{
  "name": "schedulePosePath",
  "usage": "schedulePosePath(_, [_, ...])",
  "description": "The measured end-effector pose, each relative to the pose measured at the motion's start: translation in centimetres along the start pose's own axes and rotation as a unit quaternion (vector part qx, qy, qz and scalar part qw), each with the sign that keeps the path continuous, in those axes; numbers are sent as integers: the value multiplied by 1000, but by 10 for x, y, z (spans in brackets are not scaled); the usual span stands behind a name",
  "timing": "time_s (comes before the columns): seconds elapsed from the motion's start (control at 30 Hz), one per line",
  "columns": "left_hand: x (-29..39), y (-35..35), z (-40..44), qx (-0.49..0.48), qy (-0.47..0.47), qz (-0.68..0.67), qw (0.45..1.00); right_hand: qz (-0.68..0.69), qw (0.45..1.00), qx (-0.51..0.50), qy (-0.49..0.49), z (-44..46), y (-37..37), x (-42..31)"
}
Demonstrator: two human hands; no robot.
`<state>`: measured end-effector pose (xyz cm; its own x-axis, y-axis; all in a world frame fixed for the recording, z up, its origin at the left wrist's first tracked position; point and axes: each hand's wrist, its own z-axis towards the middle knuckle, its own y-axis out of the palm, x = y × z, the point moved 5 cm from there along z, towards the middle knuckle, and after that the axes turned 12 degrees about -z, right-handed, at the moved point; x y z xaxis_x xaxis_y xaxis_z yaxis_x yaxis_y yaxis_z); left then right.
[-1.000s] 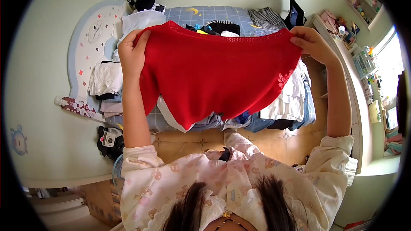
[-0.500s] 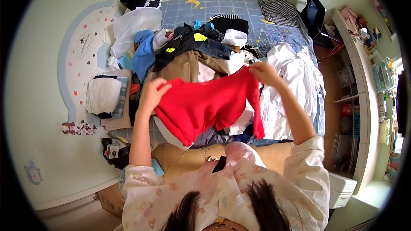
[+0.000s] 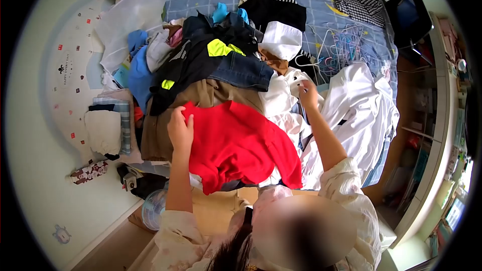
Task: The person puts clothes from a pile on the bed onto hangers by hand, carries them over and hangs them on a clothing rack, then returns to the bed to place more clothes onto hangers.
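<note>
A red knit garment [image 3: 238, 143] lies spread and rumpled over the clothes at the bed's near edge. At its upper left corner, my left hand [image 3: 181, 129] pinches the cloth between thumb and fingers. My right hand [image 3: 309, 95] is off the red garment, farther up and to the right, over white clothing [image 3: 277, 93]. Its fingertips are blurred, and whether they grip any cloth is unclear. Brown cloth [image 3: 201, 93] lies just beyond the red garment, with a black garment with neon yellow patches [image 3: 173, 65] above it.
White clothes [image 3: 356, 115] lie at the right of the bed, below a cluster of wire hangers [image 3: 346, 45]. Folded clothes [image 3: 103, 130] are stacked at the left. A dark screen [image 3: 409, 12] stands at the back right, near shelves [image 3: 427, 135]. A fan [image 3: 153, 210] is at the lower left.
The red garment has come down from being held up between both hands onto the clothes. My right hand has let go of it and moved over the white clothing. The view has tilted and moved closer.
</note>
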<state>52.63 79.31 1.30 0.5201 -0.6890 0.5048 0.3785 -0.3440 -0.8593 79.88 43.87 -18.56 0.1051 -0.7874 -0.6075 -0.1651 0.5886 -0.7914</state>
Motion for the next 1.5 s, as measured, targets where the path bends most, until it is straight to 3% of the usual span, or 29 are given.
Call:
schedulePosePath(0.07, [-18, 30, -4, -30, -108, -49, 992, -129, 990, 49, -34, 37, 0, 40])
schedulePosePath(0.13, [-47, 53, -4, 13, -131, -32, 991, -240, 968, 41, 57, 61, -5, 69])
schedulePosePath(0.23, [-64, 62, -1, 38, -174, -7, 984, -389, 915, -67, 87, 74, 0, 87])
schedulePosePath(0.3, [-56, 61, 5, 41, -177, -6, 983, -377, 923, -71, 35, 76, 5, 85])
schedulePosePath(0.37, [-54, 61, 7, 20, -238, -33, 970, -307, 950, 53, -34, 72, 4, 66])
schedulePosePath(0.43, [-62, 61, 1, 28, -258, -79, 963, -146, 973, 133, -121, 75, -14, 32])
schedulePosePath(0.5, [-74, 64, -8, 59, -231, -139, 961, -6, 977, 185, -109, 72, -33, -9])
schedulePosePath(0.53, [-78, 61, -11, 75, -214, -168, 959, 1, 965, 212, -155, 67, -51, -43])
schedulePosePath(0.67, [-72, 52, -17, 53, -248, -288, 923, 81, 957, 65, -272, 41, -77, -123])
schedulePosePath(0.83, [-54, 36, -23, 63, -223, -329, 916, 32, 902, -34, -429, -4, -93, -177])
schedulePosePath(0.97, [-42, 23, -27, 61, -165, -272, 946, -24, 876, -16, -481, -28, -100, -187])
schedulePosePath(1.23, [22, -12, -43, -63, -95, -176, 978, -101, 822, 28, -560, -47, -137, -221])
schedulePosePath(1.37, [19, -18, -59, -66, -108, -158, 979, -118, 786, 89, -600, -46, -164, -245])
schedulePosePath(1.5, [13, -21, -72, -49, -146, -148, 977, -128, 767, 73, -625, -51, -171, -259])
